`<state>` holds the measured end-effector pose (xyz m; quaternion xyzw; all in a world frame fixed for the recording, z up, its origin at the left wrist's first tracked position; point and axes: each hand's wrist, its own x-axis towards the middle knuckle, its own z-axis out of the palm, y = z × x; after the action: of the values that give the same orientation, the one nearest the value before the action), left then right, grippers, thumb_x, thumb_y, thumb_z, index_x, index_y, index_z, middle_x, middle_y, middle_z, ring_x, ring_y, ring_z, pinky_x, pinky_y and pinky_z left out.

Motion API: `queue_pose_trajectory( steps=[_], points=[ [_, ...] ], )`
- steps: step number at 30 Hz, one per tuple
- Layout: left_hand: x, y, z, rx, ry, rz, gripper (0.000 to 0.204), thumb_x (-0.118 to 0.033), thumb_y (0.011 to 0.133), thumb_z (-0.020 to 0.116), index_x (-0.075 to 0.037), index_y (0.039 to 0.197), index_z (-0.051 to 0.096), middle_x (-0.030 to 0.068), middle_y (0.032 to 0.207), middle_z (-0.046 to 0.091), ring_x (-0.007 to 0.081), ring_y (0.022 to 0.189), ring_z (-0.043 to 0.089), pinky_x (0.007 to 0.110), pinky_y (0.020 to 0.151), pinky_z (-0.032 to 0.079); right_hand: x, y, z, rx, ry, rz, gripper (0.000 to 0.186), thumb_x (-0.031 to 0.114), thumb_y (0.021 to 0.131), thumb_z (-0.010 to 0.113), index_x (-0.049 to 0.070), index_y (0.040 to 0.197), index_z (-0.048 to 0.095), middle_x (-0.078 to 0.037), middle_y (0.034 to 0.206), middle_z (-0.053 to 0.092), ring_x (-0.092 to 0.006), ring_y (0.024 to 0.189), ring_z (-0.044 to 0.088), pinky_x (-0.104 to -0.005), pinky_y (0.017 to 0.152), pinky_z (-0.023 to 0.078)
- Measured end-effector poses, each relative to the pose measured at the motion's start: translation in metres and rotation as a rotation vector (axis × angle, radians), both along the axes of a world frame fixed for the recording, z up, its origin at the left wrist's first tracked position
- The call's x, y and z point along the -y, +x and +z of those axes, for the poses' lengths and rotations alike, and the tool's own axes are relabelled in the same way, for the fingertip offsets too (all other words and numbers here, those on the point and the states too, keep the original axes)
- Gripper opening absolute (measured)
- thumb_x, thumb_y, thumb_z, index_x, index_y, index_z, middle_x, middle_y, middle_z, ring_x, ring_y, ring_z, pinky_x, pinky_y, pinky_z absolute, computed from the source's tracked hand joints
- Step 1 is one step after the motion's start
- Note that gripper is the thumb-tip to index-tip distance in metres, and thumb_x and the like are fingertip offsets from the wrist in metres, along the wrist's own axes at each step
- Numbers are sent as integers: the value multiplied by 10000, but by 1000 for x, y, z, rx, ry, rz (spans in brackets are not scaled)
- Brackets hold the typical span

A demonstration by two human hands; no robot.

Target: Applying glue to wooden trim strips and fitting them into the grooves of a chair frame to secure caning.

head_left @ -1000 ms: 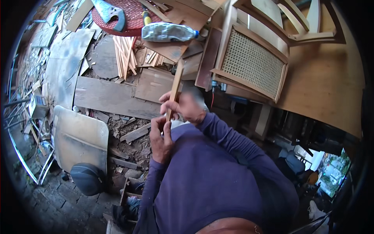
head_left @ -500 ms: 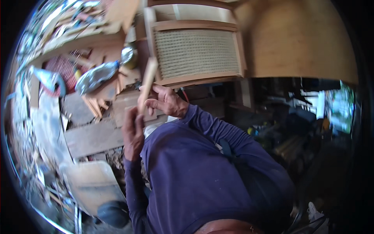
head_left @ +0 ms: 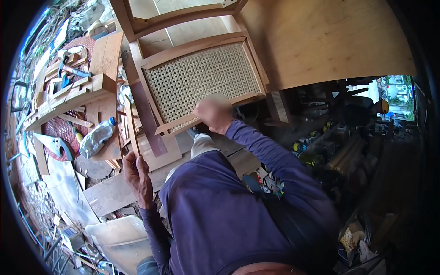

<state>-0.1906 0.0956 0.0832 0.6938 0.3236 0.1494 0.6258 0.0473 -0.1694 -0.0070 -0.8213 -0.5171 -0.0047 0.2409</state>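
My left hand (head_left: 139, 179) is closed on a thin wooden strip (head_left: 131, 124), which points up and away from the fingers. My right hand (head_left: 214, 115) is at the lower rail of a wooden frame with a woven cane panel (head_left: 201, 73), overlapping the panel's lower edge. A blurred patch covers much of that hand, so its fingers and any grip are hard to make out. The cane panel lies tilted in front of me, with curved wooden rails (head_left: 183, 20) beyond it.
At the left, a clear plastic bottle (head_left: 97, 139), a handsaw (head_left: 53, 145) and a hammer (head_left: 73, 69) lie among wood offcuts. A large plywood sheet (head_left: 334, 41) stands at the far right. A pale, worn board (head_left: 121, 240) is at the lower left.
My hands have moved apart; both were at the wooden strip before. The strip went left and down with my left hand, while my right hand moved to the cane panel's lower edge. The view has shifted.
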Motion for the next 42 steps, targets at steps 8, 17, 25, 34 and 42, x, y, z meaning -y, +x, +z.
queue_pose_trajectory(
  steps=[8,17,25,34,42],
  points=[
    [16,27,25,-76,-261,46,262,-227,1100,645,-62,1296,593,2,872,617,70,752,555,229,651,439,44,68,6,120,-23,-102,278,48,832,582,18,1076,711,-150,1118,669,-370,1089,644,-452,935,544],
    [8,66,8,-22,-553,83,151,-122,1036,741,-14,1134,701,3,967,718,63,874,651,216,790,509,8,52,39,-147,207,-172,409,-38,836,770,17,1234,690,-143,1149,632,-346,1001,674,-426,845,575],
    [26,106,-1,-6,-523,9,231,-210,1020,762,-40,1178,755,-23,1007,751,45,922,664,224,819,515,-102,42,67,-1594,382,-111,399,171,1062,688,-124,1323,623,-130,993,742,-142,774,701,-265,665,541],
    [38,91,-1,116,-761,121,272,-176,1086,666,10,1281,701,66,1088,772,106,931,726,264,831,597,-127,55,73,-1671,278,-145,205,174,1038,721,-10,1126,697,-19,828,684,-61,636,633,-205,545,474],
    [49,70,-9,90,-823,87,309,-176,1111,622,30,1341,647,82,1102,748,149,946,742,275,841,608,-137,71,70,-1550,286,-167,166,166,1033,717,9,1086,701,-3,815,674,-54,628,616,-206,536,440]
  ],
)
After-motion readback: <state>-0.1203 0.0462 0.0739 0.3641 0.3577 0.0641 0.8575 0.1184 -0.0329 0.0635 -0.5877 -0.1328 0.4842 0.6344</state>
